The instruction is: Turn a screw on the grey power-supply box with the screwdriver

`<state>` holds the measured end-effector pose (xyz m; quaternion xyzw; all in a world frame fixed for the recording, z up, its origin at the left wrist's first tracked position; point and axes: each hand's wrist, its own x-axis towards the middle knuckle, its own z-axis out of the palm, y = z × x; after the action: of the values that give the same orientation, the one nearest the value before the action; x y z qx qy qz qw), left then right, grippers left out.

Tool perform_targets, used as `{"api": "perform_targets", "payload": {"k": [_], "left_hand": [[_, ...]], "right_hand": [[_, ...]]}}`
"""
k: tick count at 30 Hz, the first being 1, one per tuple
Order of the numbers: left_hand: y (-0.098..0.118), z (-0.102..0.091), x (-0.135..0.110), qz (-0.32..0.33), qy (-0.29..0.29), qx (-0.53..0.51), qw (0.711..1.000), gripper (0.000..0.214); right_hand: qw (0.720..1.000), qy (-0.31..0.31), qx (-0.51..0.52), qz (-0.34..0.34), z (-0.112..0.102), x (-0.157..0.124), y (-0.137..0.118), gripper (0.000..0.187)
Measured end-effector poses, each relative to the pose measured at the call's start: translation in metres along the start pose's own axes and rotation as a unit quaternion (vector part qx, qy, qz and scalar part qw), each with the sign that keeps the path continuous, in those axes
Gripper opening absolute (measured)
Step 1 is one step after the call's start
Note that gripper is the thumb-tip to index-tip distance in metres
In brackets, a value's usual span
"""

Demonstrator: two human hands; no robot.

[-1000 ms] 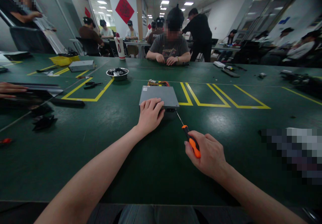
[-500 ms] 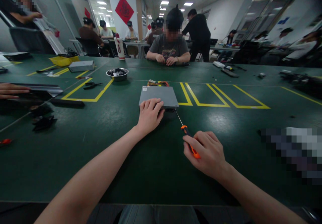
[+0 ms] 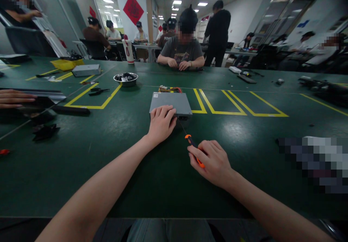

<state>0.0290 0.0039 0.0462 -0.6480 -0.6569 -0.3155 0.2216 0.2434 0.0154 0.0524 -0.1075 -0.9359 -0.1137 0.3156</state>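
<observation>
A flat grey metal box (image 3: 174,101) lies on the green table (image 3: 136,176) in front of me, with coloured wires (image 3: 170,89) at its far end. My left hand (image 3: 161,123) rests on the box's near edge, fingers curled over the top. My right hand (image 3: 210,162) is closed round the orange handle of a screwdriver (image 3: 192,146). Its thin shaft points at the box's near face, close to my left fingers.
A metal bowl (image 3: 125,78) with small parts stands beyond the box to the left, near black pliers (image 3: 98,91). Yellow tape lines (image 3: 231,106) mark the table. Another person's hand (image 3: 15,97) lies at the far left. A seated person (image 3: 182,50) works opposite. Dark parts (image 3: 45,130) lie left.
My right hand has moved the screwdriver left, so its tip has gone from the box's right corner toward the middle of the near face. My left hand stays on the box.
</observation>
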Motion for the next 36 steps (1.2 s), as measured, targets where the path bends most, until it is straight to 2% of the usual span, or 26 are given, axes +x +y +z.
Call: {"api": "perform_targets", "payload": {"k": [6, 11, 15, 19, 22, 27, 32, 36], "left_hand": [[0.000, 0.000, 0.000, -0.001, 0.000, 0.003, 1.000, 0.023], [0.000, 0.001, 0.000, 0.001, 0.001, 0.006, 1.000, 0.024], [0.000, 0.000, 0.000, 0.003, 0.002, 0.003, 1.000, 0.024], [0.001, -0.001, 0.000, 0.006, 0.001, 0.008, 1.000, 0.023], [0.001, -0.001, 0.000, 0.004, 0.003, 0.010, 1.000, 0.023], [0.000, 0.000, 0.000, 0.004, -0.002, 0.008, 1.000, 0.024], [0.000, 0.000, 0.000, 0.006, -0.007, 0.006, 1.000, 0.025], [-0.001, 0.001, 0.000, 0.004, -0.009, 0.004, 1.000, 0.026]], "right_hand": [[1.000, -0.017, -0.014, 0.011, 0.000, 0.004, -0.004, 0.014], [0.999, -0.004, -0.006, 0.044, 0.001, 0.005, -0.010, 0.036], [0.999, 0.014, -0.034, 0.018, 0.000, 0.004, -0.014, 0.014], [0.998, 0.020, -0.061, -0.012, -0.002, 0.004, -0.016, 0.026], [0.999, 0.020, -0.049, -0.005, -0.001, 0.004, -0.016, 0.015], [0.999, 0.011, -0.039, 0.000, -0.002, 0.009, -0.013, 0.037], [0.997, 0.023, -0.076, -0.019, -0.010, 0.020, -0.014, 0.015], [0.996, 0.039, -0.074, -0.012, -0.012, 0.025, -0.018, 0.014]]}}
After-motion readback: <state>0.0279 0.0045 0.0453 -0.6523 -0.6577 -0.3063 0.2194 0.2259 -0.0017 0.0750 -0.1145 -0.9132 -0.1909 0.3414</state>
